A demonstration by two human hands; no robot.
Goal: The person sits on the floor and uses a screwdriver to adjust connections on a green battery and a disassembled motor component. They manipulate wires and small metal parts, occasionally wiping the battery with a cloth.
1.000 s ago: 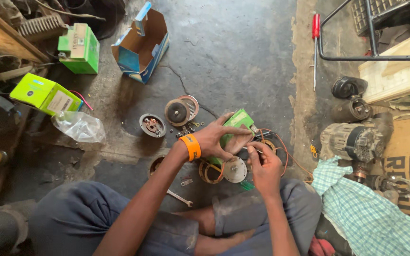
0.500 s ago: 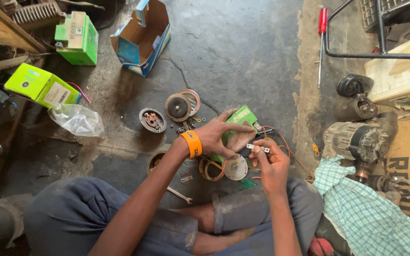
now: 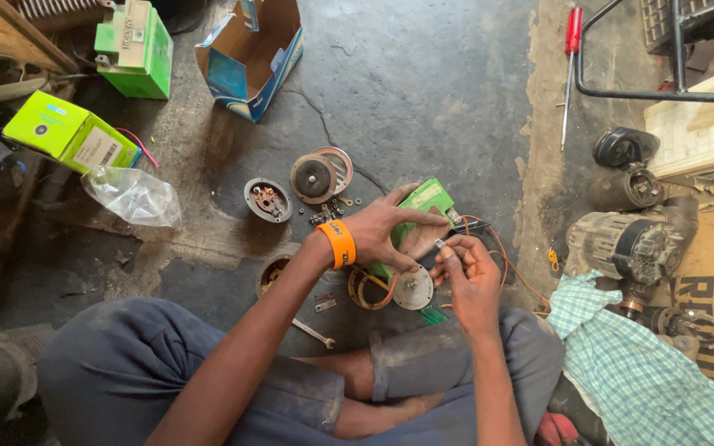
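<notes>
Two hands working at floor's cracked edge, left hand point(image 3: 386, 234) gripping green box point(image 3: 426, 201), right hand point(image 3: 466, 272) pinching small metal part point(image 3: 440, 244), open concrete point(image 3: 423, 91) lying beyond.

Two hands are at work: the left hand point(image 3: 386, 231) with one orange wristband point(image 3: 341, 244), and the right hand point(image 3: 466, 277). Three green boxes show: two by the floor's far left edge point(image 3: 69, 136) point(image 3: 135, 48) and one small green box point(image 3: 425, 201) under the left hand. There is one open cardboard box point(image 3: 249, 54), one clear plastic bag point(image 3: 134, 196), one red-handled screwdriver point(image 3: 569, 70), one small wrench point(image 3: 314, 333) and one checked cloth point(image 3: 646, 372).
</notes>
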